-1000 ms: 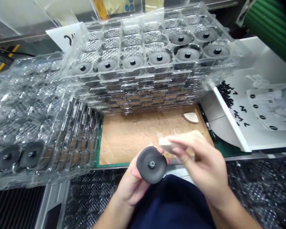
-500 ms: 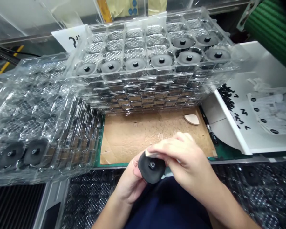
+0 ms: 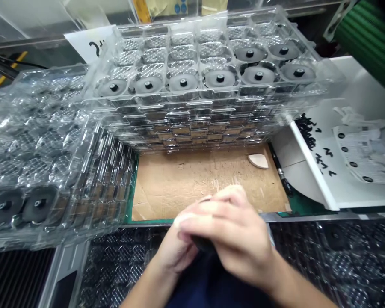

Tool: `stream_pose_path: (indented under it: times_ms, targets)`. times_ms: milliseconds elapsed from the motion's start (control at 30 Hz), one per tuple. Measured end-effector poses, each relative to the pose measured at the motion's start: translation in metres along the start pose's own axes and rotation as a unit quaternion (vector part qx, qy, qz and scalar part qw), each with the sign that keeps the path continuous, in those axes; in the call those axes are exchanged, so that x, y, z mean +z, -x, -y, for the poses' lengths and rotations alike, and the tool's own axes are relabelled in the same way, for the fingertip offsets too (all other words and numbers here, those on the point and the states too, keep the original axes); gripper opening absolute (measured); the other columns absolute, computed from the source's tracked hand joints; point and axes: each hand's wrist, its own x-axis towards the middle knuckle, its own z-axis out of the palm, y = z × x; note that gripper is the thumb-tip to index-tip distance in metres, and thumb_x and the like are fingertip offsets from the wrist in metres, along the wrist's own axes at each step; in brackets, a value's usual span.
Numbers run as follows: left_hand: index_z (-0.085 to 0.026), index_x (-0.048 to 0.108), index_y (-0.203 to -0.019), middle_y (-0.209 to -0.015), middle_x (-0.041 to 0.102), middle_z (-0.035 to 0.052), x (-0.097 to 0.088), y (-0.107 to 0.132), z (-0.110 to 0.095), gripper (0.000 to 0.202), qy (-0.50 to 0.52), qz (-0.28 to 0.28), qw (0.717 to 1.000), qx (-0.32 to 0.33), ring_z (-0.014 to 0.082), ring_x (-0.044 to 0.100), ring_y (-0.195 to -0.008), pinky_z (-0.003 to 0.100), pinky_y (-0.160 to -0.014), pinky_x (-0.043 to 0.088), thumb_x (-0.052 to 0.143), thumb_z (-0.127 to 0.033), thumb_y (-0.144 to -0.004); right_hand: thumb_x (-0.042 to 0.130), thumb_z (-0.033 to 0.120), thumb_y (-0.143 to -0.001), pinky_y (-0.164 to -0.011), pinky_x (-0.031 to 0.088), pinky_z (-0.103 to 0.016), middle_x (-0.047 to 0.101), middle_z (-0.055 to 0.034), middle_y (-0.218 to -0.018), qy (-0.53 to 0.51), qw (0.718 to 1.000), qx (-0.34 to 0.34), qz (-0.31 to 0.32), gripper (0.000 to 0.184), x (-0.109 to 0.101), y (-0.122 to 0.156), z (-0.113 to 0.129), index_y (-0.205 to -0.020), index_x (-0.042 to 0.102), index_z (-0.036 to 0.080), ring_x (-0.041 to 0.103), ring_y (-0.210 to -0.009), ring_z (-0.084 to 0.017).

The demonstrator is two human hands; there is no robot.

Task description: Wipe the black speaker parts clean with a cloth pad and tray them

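My left hand (image 3: 176,250) is closed around a round black rubber-like disc (image 3: 204,244), held low in front of my body. My right hand (image 3: 235,233) curls over the disc's face and hides most of it, with only a dark part showing under the fingers. A small cream pad was pinched in that hand a moment ago; the fingers now conceal it. Beyond the hands, a cream quarter-round pad (image 3: 258,161) lies on the cardboard sheet (image 3: 179,184).
A stack of clear plastic trays (image 3: 192,107) holds several black discs on top. Another tray stack (image 3: 51,141) stands at left. A white bin (image 3: 314,167) with small black scraps is at right, beside a black marker (image 3: 285,182). A green ribbed hose (image 3: 368,38) hangs at upper right.
My right hand has swung left and down over the disc, covering its front and centre stub. The left hand keeps its hold. The view has shifted slightly.
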Motion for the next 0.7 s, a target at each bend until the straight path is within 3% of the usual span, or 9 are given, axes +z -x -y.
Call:
stream_pose_path:
  times_ms: [67, 167, 233, 300, 433, 567, 633, 700]
  targets:
    - [-0.019, 0.067, -0.105, -0.108, 0.067, 0.0075, -0.004, -0.001, 0.0, 0.065, 0.021, 0.024, 0.999, 0.016, 0.0263, 0.062, -0.101, 0.032, -0.089, 0.048, 0.08, -0.052, -0.051, 0.049, 0.01, -0.089, -0.075, 0.042, -0.033, 0.072, 0.0033, -0.094, -0.015, 0.996, 0.093, -0.007, 0.024, -0.005, 0.004, -0.016, -0.096, 0.067, 0.025, 0.059, -0.081, -0.016]
    - [-0.026, 0.065, -0.11, -0.122, 0.063, 0.0069, -0.013, 0.0, -0.001, 0.064, 0.081, 0.038, 0.995, 0.031, 0.0229, 0.065, -0.098, 0.028, -0.087, 0.05, 0.079, -0.05, -0.053, 0.057, 0.024, -0.086, -0.077, 0.045, -0.036, 0.072, -0.0001, -0.091, 0.023, 0.965, 0.26, -0.016, 0.014, -0.006, 0.026, -0.049, -0.093, 0.069, 0.026, 0.06, -0.083, -0.02]
    - [-0.028, 0.065, -0.111, -0.125, 0.061, 0.006, -0.017, 0.001, -0.001, 0.059, 0.109, 0.037, 0.993, 0.028, 0.0229, 0.064, -0.101, 0.028, -0.09, 0.049, 0.078, -0.048, -0.057, 0.055, 0.029, -0.086, -0.074, 0.047, -0.037, 0.071, -0.003, -0.094, 0.041, 0.945, 0.324, 0.007, 0.018, 0.002, 0.05, -0.07, -0.094, 0.07, 0.025, 0.059, -0.082, -0.022]
    - [-0.026, 0.066, -0.11, -0.121, 0.064, 0.0057, -0.019, 0.001, -0.002, 0.055, 0.122, 0.035, 0.992, 0.025, 0.0227, 0.063, -0.104, 0.027, -0.091, 0.049, 0.077, -0.046, -0.059, 0.056, 0.031, -0.084, -0.069, 0.048, -0.038, 0.072, -0.0034, -0.088, 0.034, 0.936, 0.348, 0.042, 0.018, 0.014, 0.073, -0.084, -0.092, 0.072, 0.024, 0.059, -0.074, -0.022]
    - [-0.023, 0.067, -0.107, -0.114, 0.066, 0.0041, -0.017, 0.001, -0.003, 0.051, 0.133, 0.029, 0.991, 0.017, 0.0216, 0.063, -0.102, 0.027, -0.09, 0.05, 0.075, -0.045, -0.061, 0.058, 0.029, -0.083, -0.065, 0.048, -0.036, 0.072, -0.0035, -0.082, 0.017, 0.932, 0.357, 0.057, 0.016, 0.022, 0.087, -0.085, -0.087, 0.072, 0.022, 0.061, -0.072, -0.023]
    - [-0.024, 0.066, -0.108, -0.115, 0.066, 0.0042, -0.01, 0.001, 0.0, 0.051, 0.127, 0.029, 0.991, 0.014, 0.0203, 0.065, -0.097, 0.028, -0.091, 0.05, 0.075, -0.044, -0.063, 0.052, 0.03, -0.089, -0.066, 0.05, -0.029, 0.069, -0.0042, -0.1, -0.001, 0.934, 0.356, -0.022, 0.019, 0.003, 0.048, -0.045, -0.1, 0.066, 0.022, 0.063, -0.083, -0.02]
    - [-0.023, 0.066, -0.107, -0.112, 0.067, 0.0039, -0.008, 0.001, 0.003, 0.048, 0.123, 0.024, 0.992, 0.023, 0.0186, 0.064, -0.099, 0.026, -0.089, 0.05, 0.074, -0.044, -0.064, 0.053, 0.027, -0.09, -0.066, 0.05, -0.027, 0.068, -0.003, -0.098, -0.028, 0.956, 0.282, -0.082, 0.017, -0.002, 0.025, -0.019, -0.103, 0.064, 0.023, 0.063, -0.084, -0.018]
    - [-0.022, 0.066, -0.107, -0.108, 0.068, 0.0034, -0.007, 0.002, 0.006, 0.046, 0.114, 0.013, 0.993, 0.03, 0.0165, 0.062, -0.099, 0.022, -0.088, 0.049, 0.073, -0.042, -0.067, 0.049, 0.019, -0.091, -0.07, 0.05, -0.026, 0.067, -0.0048, -0.092, -0.026, 0.984, 0.166, -0.054, 0.018, 0.0, 0.008, 0.001, -0.103, 0.063, 0.019, 0.062, -0.082, -0.017]
